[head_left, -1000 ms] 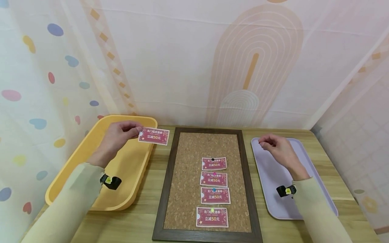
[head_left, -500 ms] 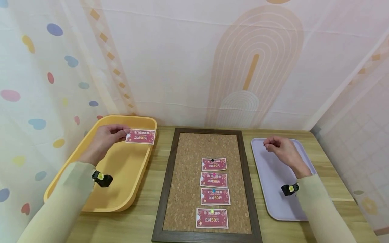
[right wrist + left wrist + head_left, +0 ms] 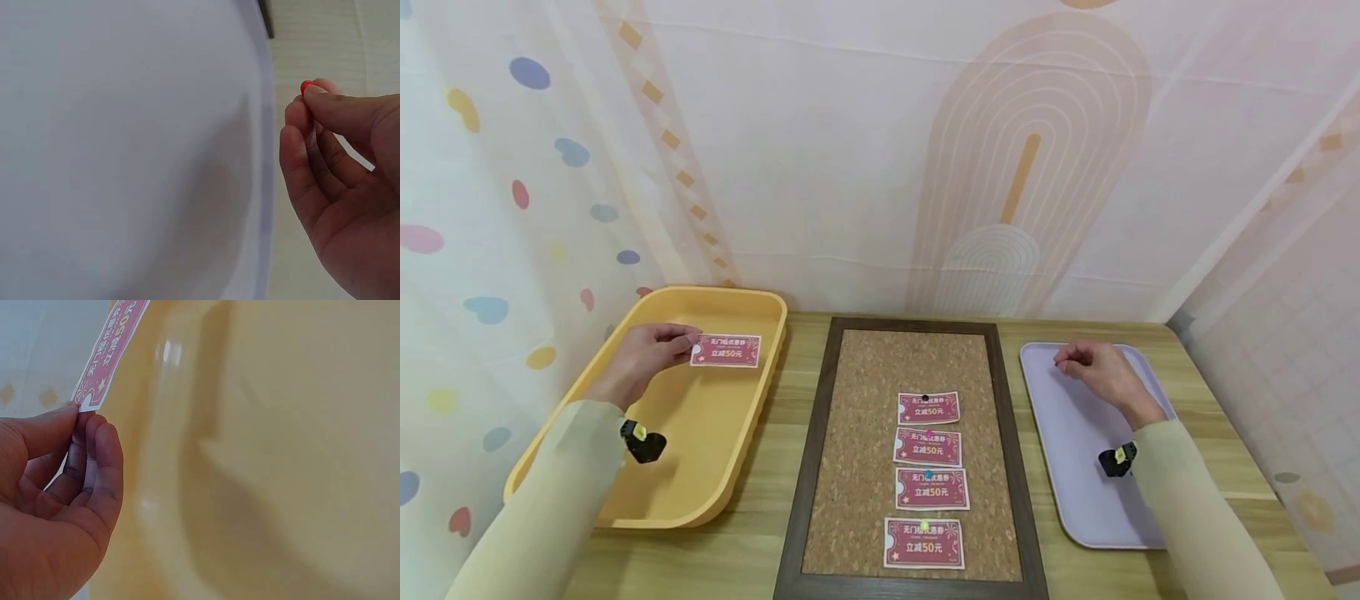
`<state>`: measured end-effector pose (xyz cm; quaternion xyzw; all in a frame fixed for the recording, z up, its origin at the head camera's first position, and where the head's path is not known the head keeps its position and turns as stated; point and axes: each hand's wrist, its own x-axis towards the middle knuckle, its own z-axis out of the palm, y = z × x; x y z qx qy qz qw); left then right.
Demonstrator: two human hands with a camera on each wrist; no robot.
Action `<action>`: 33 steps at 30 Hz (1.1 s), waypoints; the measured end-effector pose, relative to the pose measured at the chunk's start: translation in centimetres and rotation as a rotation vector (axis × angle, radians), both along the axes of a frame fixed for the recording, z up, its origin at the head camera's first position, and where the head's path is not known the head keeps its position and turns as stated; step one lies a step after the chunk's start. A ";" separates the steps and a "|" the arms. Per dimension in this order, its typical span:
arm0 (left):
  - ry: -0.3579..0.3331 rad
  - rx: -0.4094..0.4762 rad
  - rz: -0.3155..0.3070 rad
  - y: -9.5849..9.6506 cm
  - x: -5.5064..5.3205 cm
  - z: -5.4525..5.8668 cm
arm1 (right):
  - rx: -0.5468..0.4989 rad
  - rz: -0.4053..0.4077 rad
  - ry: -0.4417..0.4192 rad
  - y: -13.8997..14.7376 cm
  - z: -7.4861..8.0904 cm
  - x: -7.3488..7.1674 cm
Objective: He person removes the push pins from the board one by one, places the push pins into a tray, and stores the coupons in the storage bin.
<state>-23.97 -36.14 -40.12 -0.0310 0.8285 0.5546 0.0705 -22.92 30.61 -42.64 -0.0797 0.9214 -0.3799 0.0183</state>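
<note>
Left hand (image 3: pixel 643 360) pinches coupon (image 3: pixel 725 351) over yellow tray (image 3: pixel 696 450); right hand (image 3: pixel 1103 372), red pin (image 3: pixel 305 86) over lilac tray (image 3: pixel 1071 467). Likely sorting; next needs release.

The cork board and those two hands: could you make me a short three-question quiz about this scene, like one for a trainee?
1. How many coupons are on the cork board?
2. True or false: the left hand is empty.
3. In the right wrist view, what colour is the visible part of the small object that the right hand pinches? A) black B) red C) blue

Key:
1. Four.
2. False; it pinches another coupon by one end.
3. B, red.
</note>
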 end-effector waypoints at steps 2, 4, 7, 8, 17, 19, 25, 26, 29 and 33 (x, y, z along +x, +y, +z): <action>-0.015 -0.010 0.000 -0.5 -0.1 -0.3 | 0.017 -0.003 -0.010 0.3 -0.4 -0.2; -0.032 -0.026 0.004 -0.9 -0.3 -0.6 | 0.028 0.002 -0.014 0.5 -0.7 -0.5; -0.052 -0.058 0.010 -1.3 -0.3 -0.9 | 0.036 0.012 -0.015 0.8 -1.1 -0.7; -0.056 -0.062 0.011 -1.3 -0.4 -1.0 | 0.038 0.014 -0.014 0.9 -1.2 -0.8; -0.079 -0.113 -0.019 -1.7 -0.7 -2.0 | 0.057 0.004 -0.049 1.1 -1.6 -1.1; -0.080 -0.148 -0.017 -1.7 -0.8 -2.1 | 0.057 0.000 -0.057 1.0 -1.6 -1.2; -0.092 -0.239 -0.001 -1.5 -0.9 -2.1 | 0.064 0.006 -0.051 0.8 -1.4 -1.3; -0.099 -0.243 -0.002 -1.4 -0.8 -2.1 | 0.066 0.011 -0.043 0.7 -1.4 -1.3; -0.119 -0.242 -0.023 -1.5 -0.7 -2.0 | 0.075 0.029 -0.013 0.8 -1.4 -1.3; -0.118 -0.253 -0.082 -1.5 -0.5 -1.3 | 0.081 0.060 0.003 0.9 -1.2 -1.1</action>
